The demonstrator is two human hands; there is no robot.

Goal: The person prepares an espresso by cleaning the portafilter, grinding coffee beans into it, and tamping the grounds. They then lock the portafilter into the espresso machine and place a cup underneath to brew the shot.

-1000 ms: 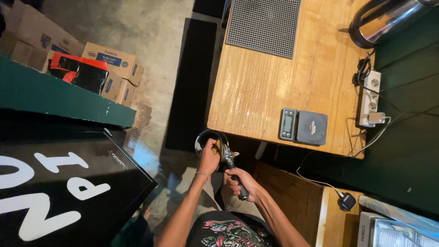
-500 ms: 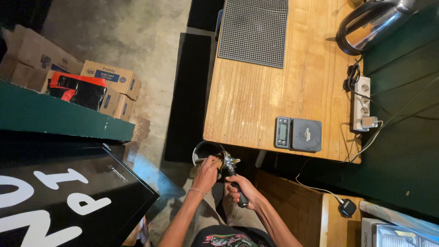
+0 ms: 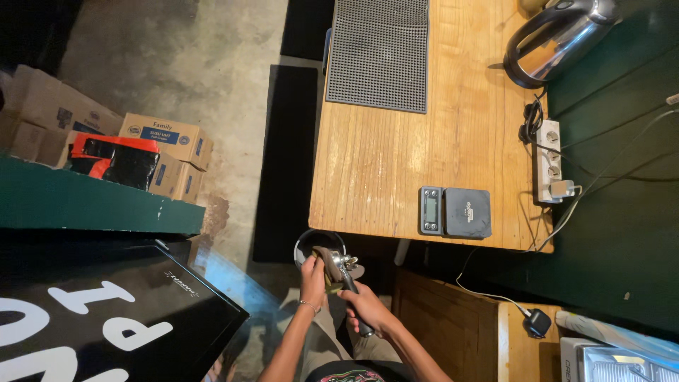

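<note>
**A:** Right hand is wrapped round the portafilter handle, left hand pinching a cloth in the basket, all off the desk edge.

**B:** Yeah, nothing under it. One slip and it likely hits the floor.

The portafilter is mostly covered: the right hand wraps its handle, and the left hand presses a brownish cloth over its basket, so what lies inside cannot be seen. A dark round bin just beyond the portafilter shows only part of its rim; its contents are too dark to tell. Far beyond the portafilter, the kettle and the ribbed mat are cut by the top edge. The scale display is too small to read. The person's torso is cut by the bottom edge.
</note>
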